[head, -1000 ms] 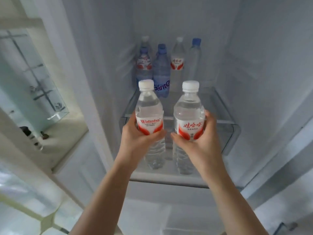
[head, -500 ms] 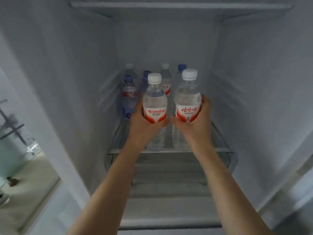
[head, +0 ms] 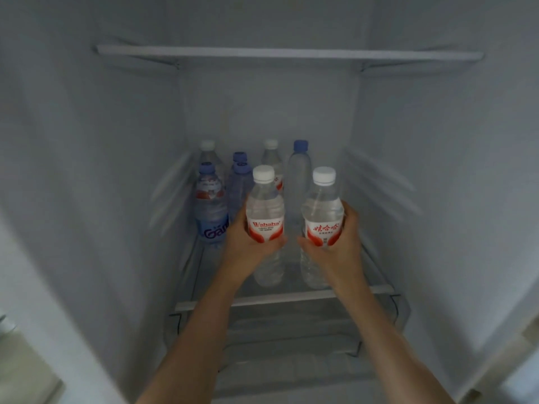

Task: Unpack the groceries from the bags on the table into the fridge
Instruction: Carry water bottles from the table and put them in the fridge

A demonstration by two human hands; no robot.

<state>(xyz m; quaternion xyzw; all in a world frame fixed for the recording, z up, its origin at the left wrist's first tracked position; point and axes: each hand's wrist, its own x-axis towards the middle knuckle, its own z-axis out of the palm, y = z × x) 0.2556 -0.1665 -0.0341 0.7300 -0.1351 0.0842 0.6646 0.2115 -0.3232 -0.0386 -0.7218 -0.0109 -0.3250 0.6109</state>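
Left hand (head: 248, 243): wrapped round left bottle (head: 264, 217) (white cap, upright).
Right hand (head: 339, 243): wrapped round right bottle (head: 322, 220).
Glass shelf (head: 291, 297): under both bottles.

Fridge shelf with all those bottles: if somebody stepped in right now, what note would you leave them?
Left hand grips a clear white-capped water bottle with red label.
Right hand grips a matching clear white-capped bottle.
Both are upright over the front of the glass fridge shelf; whether they rest on it is unclear.
Done: six capped bottles stand at the shelf's back.
Left: release these two, then fetch any remaining groceries; the bags are out of view.
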